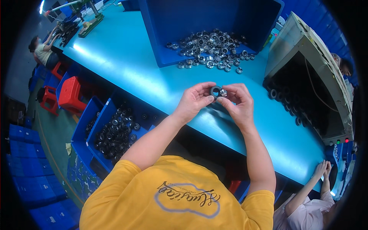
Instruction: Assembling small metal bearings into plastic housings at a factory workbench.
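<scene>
Left of the big blue bin and lower, round black parts fill a crate, perhaps finished ones. Just before the bin, the left hand's grip pinches a black ring; the right hand's pinches a shiny piece beside it, seemingly not yet fitted. Much looks left: shiny pieces heap in the bin, dark rings right of it.
</scene>
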`<state>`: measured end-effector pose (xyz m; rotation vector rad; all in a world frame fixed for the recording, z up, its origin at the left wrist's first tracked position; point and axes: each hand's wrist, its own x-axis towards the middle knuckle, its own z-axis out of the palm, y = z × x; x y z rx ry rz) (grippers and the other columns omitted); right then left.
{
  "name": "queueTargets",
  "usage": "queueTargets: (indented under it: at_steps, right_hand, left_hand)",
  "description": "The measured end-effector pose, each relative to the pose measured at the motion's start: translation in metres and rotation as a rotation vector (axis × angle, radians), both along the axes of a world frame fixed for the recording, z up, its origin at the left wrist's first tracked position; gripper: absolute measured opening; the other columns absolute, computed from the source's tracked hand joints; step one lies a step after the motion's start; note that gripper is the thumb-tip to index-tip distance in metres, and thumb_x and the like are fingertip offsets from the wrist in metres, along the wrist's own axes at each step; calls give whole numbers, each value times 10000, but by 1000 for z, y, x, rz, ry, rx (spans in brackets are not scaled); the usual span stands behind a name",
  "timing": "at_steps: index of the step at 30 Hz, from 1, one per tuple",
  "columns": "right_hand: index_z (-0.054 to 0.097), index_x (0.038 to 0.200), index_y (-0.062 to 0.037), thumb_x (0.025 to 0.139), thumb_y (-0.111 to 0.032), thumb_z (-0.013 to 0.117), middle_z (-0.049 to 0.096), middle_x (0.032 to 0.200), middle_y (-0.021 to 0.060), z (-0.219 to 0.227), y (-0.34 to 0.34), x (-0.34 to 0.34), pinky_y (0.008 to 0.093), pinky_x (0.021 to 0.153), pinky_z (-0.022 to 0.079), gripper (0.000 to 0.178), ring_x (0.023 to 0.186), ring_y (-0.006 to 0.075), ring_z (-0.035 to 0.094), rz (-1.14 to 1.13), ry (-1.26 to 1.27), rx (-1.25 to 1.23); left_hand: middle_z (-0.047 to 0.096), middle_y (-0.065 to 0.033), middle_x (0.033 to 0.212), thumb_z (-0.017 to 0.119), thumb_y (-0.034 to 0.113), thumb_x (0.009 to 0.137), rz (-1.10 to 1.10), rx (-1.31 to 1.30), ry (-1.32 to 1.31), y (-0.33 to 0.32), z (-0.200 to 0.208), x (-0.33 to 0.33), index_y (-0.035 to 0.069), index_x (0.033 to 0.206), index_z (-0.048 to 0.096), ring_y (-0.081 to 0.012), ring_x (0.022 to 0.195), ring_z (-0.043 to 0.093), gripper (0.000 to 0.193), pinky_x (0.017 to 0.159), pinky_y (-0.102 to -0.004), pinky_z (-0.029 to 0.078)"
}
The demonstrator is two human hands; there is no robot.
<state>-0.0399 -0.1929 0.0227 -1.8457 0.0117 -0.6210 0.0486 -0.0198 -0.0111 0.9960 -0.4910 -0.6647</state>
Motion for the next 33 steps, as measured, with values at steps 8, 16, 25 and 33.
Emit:
queueTargets:
  at_steps: [8,16,25,33]
  right_hand:
    - [717,1139,-58,765,-17,848,699,1035,73,-5,-1,1,283,705,581,398,810,155,720,9,-10,-124]
    - [692,1142,-72,721,8,855,663,940,65,3,12,-2,293,655,546,459,717,160,686,-103,-70,-339]
    - [653,1289,-71,780,-49,846,675,1004,60,10,10,-4,329,864,564,545,893,185,679,67,101,-42]
    - [596,1414,-13,872,-102,823,719,1176,107,-9,3,-5,313,941,564,594,1056,166,687,321,376,469]
  left_hand:
    - [655,-103,1259,636,-39,947,-29,3,-63,1,2,-1,10,1415,524,-159,1153,622,483,1046,-315,494]
    - [630,-113,1318,635,27,993,-92,9,-18,-1,9,-4,0,1412,525,-175,1198,615,434,1043,-324,505]
    - [694,-95,1173,646,56,1003,62,29,-66,-3,0,-3,-9,1315,584,-155,1081,660,324,955,-305,538]
    - [692,-63,1113,631,-29,968,266,124,-315,-5,-3,-14,33,1316,599,-135,1029,651,355,923,-290,533]
